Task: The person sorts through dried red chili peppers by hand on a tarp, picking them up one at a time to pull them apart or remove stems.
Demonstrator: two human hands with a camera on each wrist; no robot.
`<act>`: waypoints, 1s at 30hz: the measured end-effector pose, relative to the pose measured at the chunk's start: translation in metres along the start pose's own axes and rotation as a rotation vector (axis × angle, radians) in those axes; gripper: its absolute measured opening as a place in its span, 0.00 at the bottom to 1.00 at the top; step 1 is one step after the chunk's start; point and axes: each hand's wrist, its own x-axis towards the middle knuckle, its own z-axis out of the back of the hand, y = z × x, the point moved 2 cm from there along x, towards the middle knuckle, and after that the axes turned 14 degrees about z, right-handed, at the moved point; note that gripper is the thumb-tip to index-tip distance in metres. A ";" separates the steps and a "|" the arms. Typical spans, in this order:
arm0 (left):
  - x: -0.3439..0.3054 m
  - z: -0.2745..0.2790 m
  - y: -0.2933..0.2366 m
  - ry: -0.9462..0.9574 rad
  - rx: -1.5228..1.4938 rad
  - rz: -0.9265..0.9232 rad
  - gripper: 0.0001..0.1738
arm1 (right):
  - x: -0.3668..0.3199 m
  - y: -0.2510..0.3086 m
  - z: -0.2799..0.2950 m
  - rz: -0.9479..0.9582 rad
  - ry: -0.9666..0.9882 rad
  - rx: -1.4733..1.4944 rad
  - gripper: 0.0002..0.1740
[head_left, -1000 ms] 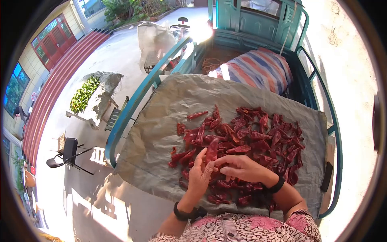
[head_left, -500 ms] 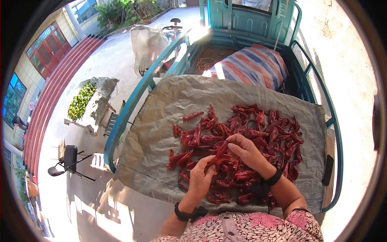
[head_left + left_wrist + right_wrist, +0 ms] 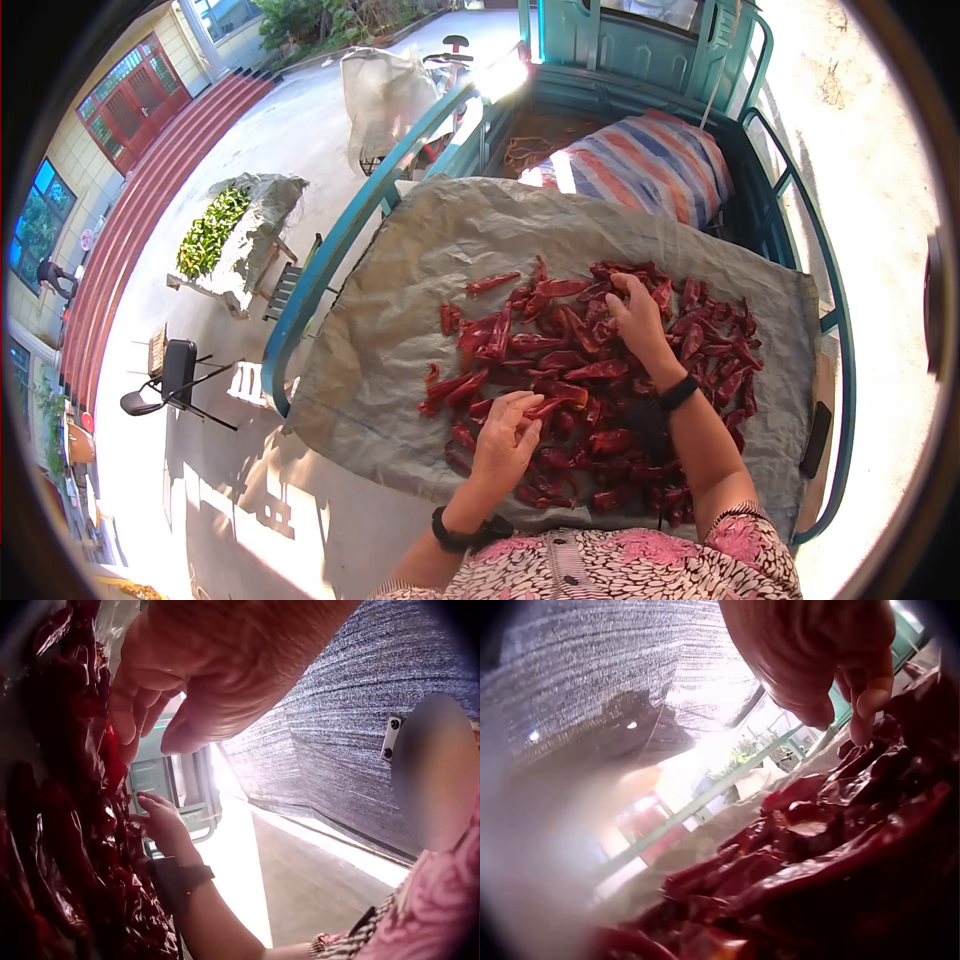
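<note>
Many dried red chili peppers (image 3: 600,370) lie spread over a grey-brown tarp (image 3: 390,300). My left hand (image 3: 503,445) rests low over the near left part of the pile, its fingers loosely bent. One red chili pepper (image 3: 555,404) lies right at its fingertips; in the left wrist view a gap shows between thumb and fingers, with nothing in it. Farther out, my right hand (image 3: 637,318) reaches over the far middle of the pile. In the right wrist view its fingertips (image 3: 861,735) come down right at the peppers, the thumb standing apart from them.
The tarp covers the back of a teal cargo vehicle with side rails (image 3: 340,240). Beyond it lies a striped sack (image 3: 640,165). Left on the ground stand a black chair (image 3: 180,375) and a low table with green peppers (image 3: 213,233). A person (image 3: 56,278) bends near the steps.
The two hands first met at one chili pepper, which then stayed near the left hand. Since then the right hand has moved away, up over the far middle of the pile.
</note>
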 end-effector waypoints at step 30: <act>-0.028 0.002 0.009 0.126 0.076 -0.207 0.26 | -0.134 0.124 0.002 -0.273 0.443 0.575 0.09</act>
